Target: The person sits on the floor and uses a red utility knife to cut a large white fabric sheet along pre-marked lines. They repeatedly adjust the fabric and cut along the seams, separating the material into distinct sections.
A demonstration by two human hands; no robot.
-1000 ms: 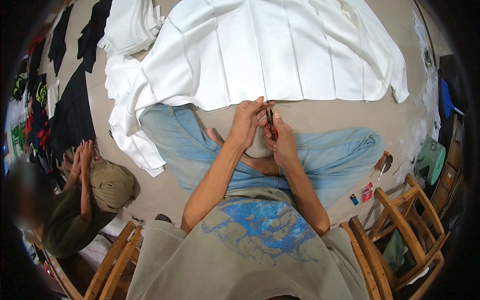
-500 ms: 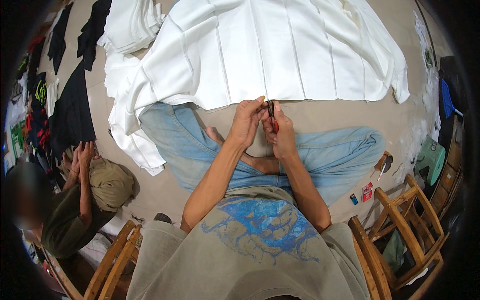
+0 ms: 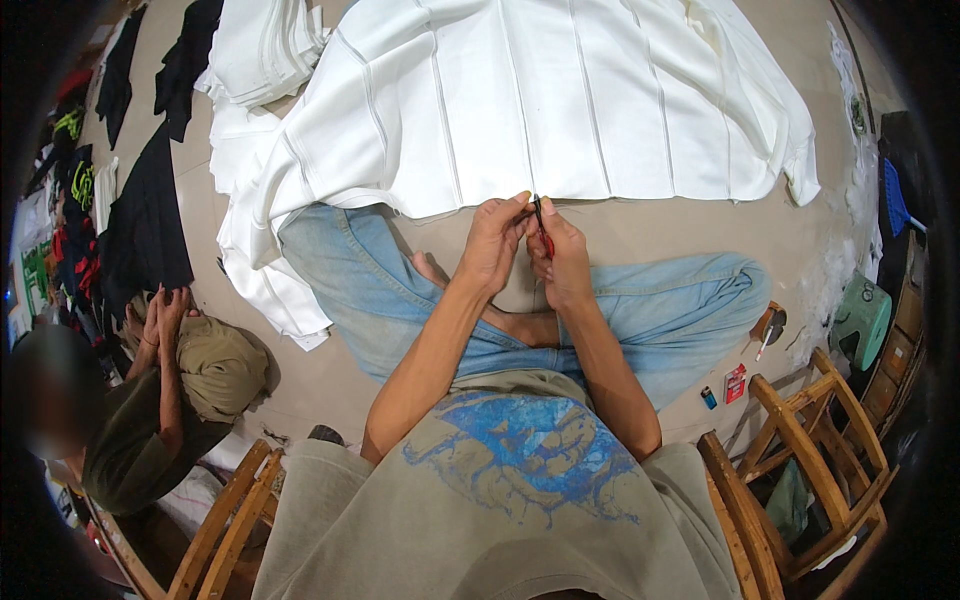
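Observation:
A large white garment (image 3: 560,110) with several lengthwise seams lies spread out before my crossed legs. My left hand (image 3: 492,240) is closed, its thumb and fingers pinching the near hem at one seam. In my right hand (image 3: 566,262) is a small pair of thread snips (image 3: 546,238) with red handles and dark blades. The blade tips point away from me and meet the hem right beside my left fingertips. Between the fingers, the exact spot where the blades touch is too small to make out.
White cloth pieces (image 3: 255,60) are stacked at the far left, with black cloth (image 3: 150,225) beyond. A person (image 3: 165,390) sits at left. On the right are a lighter (image 3: 709,398), a red packet (image 3: 735,383), a green stool (image 3: 862,322) and wooden frames (image 3: 815,440).
The snips have turned slightly in my right hand and their blades look narrower. My right fingers have shifted a little; my left hand and the garment stay put.

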